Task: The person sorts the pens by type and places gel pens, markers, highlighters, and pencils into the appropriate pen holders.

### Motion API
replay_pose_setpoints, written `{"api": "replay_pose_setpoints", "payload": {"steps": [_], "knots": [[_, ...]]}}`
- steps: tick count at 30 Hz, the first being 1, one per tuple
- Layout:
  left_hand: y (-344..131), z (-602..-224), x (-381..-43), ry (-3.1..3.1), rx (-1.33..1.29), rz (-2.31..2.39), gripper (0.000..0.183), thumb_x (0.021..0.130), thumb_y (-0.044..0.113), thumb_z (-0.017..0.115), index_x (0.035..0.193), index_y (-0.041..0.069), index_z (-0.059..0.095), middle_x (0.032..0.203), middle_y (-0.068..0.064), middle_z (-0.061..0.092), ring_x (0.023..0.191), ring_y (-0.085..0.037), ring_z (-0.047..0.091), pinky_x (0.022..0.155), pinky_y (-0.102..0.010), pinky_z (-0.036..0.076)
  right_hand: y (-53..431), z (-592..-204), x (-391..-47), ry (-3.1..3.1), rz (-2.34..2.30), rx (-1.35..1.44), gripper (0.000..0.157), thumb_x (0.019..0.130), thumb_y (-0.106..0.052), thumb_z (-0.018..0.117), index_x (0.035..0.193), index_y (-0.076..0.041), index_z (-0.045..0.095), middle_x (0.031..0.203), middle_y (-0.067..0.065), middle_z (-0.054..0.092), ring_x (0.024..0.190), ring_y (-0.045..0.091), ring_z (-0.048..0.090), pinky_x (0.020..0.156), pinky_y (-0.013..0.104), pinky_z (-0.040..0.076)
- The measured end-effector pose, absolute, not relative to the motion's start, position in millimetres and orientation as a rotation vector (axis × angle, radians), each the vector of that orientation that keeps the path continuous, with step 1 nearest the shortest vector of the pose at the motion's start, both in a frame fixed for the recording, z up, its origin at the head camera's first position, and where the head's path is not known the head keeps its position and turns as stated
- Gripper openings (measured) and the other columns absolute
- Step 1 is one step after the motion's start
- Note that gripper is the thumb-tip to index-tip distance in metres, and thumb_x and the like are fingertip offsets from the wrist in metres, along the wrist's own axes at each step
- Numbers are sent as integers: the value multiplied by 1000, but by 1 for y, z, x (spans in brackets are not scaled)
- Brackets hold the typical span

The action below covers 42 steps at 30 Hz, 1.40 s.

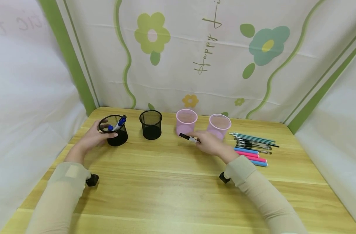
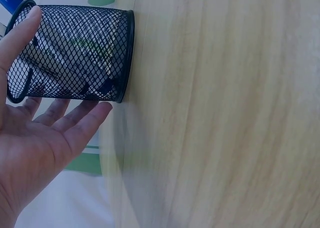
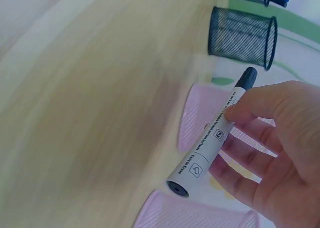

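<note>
At the table's left, my left hand (image 1: 91, 139) grips a black mesh pen cup (image 1: 117, 140), thumb over the near side and fingers behind. Inside the cup stand blue-capped markers (image 1: 118, 124); in the left wrist view the mesh cup (image 2: 80, 52) partly hides them. My right hand (image 1: 211, 143) pinches a white whiteboard marker (image 3: 212, 138) with a black cap between thumb and fingers. That marker is held in front of the two pink mesh cups (image 1: 186, 117), its cap pointing left. A second black mesh cup (image 1: 151, 126) stands between the hands.
Right of the other pink cup (image 1: 220, 122) lie thin teal sticks (image 1: 254, 137), several black-handled paintbrushes (image 1: 248, 143) and pink and blue felt-tip pens (image 1: 255, 160). A patterned curtain (image 1: 178, 65) hangs behind the wooden table (image 1: 166, 191).
</note>
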<state>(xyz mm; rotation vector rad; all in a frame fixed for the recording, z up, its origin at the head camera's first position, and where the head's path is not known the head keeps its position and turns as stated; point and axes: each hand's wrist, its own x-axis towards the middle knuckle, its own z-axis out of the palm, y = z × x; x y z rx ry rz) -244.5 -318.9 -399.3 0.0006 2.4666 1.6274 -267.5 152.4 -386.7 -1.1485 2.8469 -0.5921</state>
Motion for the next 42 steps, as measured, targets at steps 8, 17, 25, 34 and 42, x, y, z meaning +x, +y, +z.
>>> {"api": "replay_pose_setpoints", "payload": {"steps": [8, 17, 25, 34, 42], "knots": [[-318, -397, -244, 2481, -5, 1606, 106, 96, 29, 76, 164, 6, -2, 166, -25, 13, 143, -50, 30, 109, -63, 39, 129, -375, -269, 2800, -686, -1243, 57, 88, 12, 60, 142, -5, 59, 127, 16, 68, 104, 29, 67, 88, 43, 57], [-319, -398, -245, 2463, -6, 1629, 105, 97, 27, 75, 164, 8, -3, 166, -27, 12, 145, -51, 27, 110, -64, 37, 104, -363, -270, 2754, -724, -1279, 59, 90, 12, 60, 146, -5, 56, 137, 12, 63, 109, 25, 66, 92, 37, 56], [-318, -397, -243, 2462, 0, 1636, 108, 95, 31, 77, 164, 6, -2, 166, -26, 14, 145, -49, 28, 112, -62, 36, 81, -351, -270, 2671, -840, -1219, 61, 93, 10, 60, 151, -6, 51, 125, 15, 67, 99, 23, 67, 81, 33, 57], [-319, -396, -242, 2475, 4, 1629, 106, 96, 28, 76, 164, 5, -1, 166, -26, 15, 145, -48, 28, 111, -62, 37, 57, -346, -274, 2631, -951, -1193, 67, 94, 8, 63, 155, -11, 45, 126, 15, 66, 96, 22, 69, 72, 24, 57], [-319, -399, -244, 2458, -5, 1647, 106, 96, 26, 75, 163, 5, -4, 164, -29, 16, 144, -51, 30, 112, -62, 36, 41, -343, -275, 2575, -1028, -1168, 64, 97, 5, 63, 156, -12, 45, 127, 14, 65, 100, 24, 67, 73, 25, 57]]}}
